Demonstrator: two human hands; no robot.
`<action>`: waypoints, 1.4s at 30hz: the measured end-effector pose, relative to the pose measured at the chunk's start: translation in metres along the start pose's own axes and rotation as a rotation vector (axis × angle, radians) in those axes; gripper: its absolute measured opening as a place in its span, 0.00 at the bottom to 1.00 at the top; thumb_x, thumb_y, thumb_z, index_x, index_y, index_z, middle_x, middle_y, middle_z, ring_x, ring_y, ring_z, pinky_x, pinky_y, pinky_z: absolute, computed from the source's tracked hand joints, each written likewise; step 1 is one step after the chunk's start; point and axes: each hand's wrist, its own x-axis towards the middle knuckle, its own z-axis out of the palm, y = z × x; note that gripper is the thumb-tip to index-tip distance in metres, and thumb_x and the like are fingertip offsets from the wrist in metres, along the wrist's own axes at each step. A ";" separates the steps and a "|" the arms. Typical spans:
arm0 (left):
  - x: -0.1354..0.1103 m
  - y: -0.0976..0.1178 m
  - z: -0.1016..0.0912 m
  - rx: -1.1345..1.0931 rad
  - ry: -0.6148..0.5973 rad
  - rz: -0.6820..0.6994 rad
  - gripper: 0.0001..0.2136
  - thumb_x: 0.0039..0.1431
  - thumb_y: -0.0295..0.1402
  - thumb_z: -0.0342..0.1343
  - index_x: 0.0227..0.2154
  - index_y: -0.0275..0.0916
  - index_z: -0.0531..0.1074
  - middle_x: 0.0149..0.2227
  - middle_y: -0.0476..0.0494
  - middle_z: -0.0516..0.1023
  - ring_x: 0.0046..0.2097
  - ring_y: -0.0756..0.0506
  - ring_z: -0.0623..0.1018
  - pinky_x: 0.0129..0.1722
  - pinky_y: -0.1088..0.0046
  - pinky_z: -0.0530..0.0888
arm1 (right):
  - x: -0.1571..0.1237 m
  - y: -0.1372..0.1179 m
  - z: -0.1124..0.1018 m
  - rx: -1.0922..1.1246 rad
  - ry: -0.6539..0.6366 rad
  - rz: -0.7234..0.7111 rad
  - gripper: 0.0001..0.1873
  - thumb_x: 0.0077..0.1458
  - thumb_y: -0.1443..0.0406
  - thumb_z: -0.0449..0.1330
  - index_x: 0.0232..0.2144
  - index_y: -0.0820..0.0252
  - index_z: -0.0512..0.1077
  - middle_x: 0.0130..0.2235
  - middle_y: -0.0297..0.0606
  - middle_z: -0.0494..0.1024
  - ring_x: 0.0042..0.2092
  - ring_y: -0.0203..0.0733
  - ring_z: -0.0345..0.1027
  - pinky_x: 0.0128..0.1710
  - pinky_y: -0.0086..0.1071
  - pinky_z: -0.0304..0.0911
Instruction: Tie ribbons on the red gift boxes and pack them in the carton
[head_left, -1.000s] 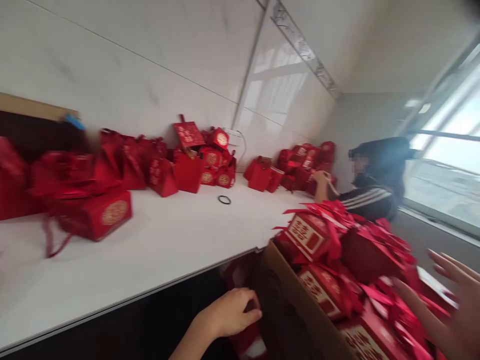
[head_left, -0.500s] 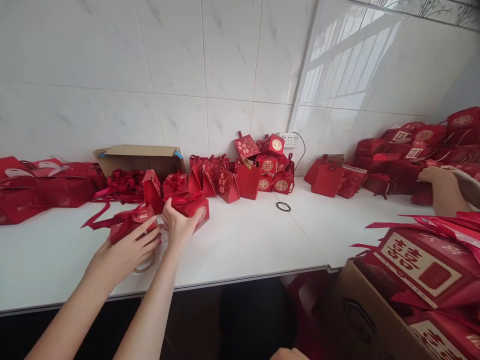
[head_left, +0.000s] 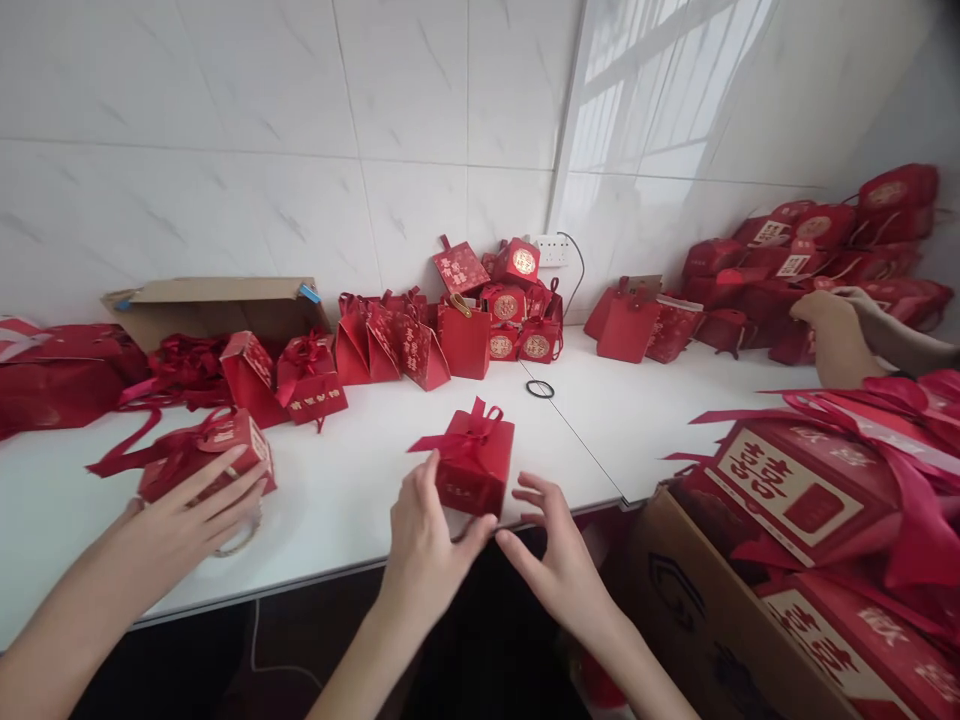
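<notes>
Touching a ribboned red gift box [head_left: 474, 468] with the left hand [head_left: 427, 535], fingers half spread against its near left side, thumb under the front. Hovering the right hand [head_left: 562, 570] just beside it, fingers wide, holding nothing. Standing upright near the counter [head_left: 352, 500] front edge. Farther left, resting a co-worker's hand [head_left: 180, 520] on another red box [head_left: 217, 460]; beyond, a black hair tie [head_left: 540, 389].
</notes>
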 end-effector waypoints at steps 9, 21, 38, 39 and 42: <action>0.005 0.015 0.030 -0.334 0.217 0.123 0.07 0.58 0.24 0.48 0.37 0.39 0.67 0.34 0.45 0.69 0.40 0.47 0.73 0.44 0.64 0.73 | 0.011 0.019 -0.040 0.030 0.387 0.202 0.27 0.57 0.54 0.52 0.56 0.57 0.53 0.58 0.52 0.59 0.60 0.51 0.57 0.57 0.53 0.57; 0.072 0.013 0.032 -0.167 -0.405 -0.021 0.10 0.61 0.36 0.47 0.32 0.40 0.72 0.33 0.48 0.76 0.37 0.48 0.75 0.36 0.74 0.72 | 0.027 0.010 -0.033 0.013 -0.063 0.059 0.45 0.52 0.66 0.55 0.64 0.56 0.33 0.64 0.50 0.49 0.65 0.49 0.46 0.61 0.50 0.51; 0.086 0.042 0.014 -0.549 -0.469 0.159 0.07 0.58 0.28 0.49 0.30 0.40 0.71 0.28 0.47 0.76 0.30 0.48 0.74 0.31 0.70 0.73 | 0.036 -0.022 -0.010 -0.453 0.207 -0.633 0.18 0.58 0.76 0.49 0.48 0.60 0.68 0.40 0.38 0.80 0.46 0.39 0.73 0.57 0.42 0.55; 0.092 0.042 0.019 -0.476 -0.426 0.141 0.06 0.59 0.29 0.49 0.31 0.40 0.72 0.31 0.46 0.76 0.32 0.48 0.74 0.33 0.69 0.73 | 0.036 -0.020 -0.009 -0.445 0.213 -0.649 0.19 0.58 0.78 0.48 0.48 0.60 0.68 0.41 0.39 0.80 0.47 0.39 0.72 0.57 0.42 0.57; 0.109 0.039 0.037 -0.172 -0.523 0.134 0.06 0.57 0.33 0.52 0.34 0.40 0.73 0.39 0.45 0.76 0.42 0.45 0.74 0.44 0.66 0.71 | 0.033 -0.017 -0.013 -0.457 0.217 -0.675 0.20 0.58 0.77 0.48 0.49 0.58 0.69 0.44 0.39 0.79 0.50 0.41 0.70 0.56 0.43 0.59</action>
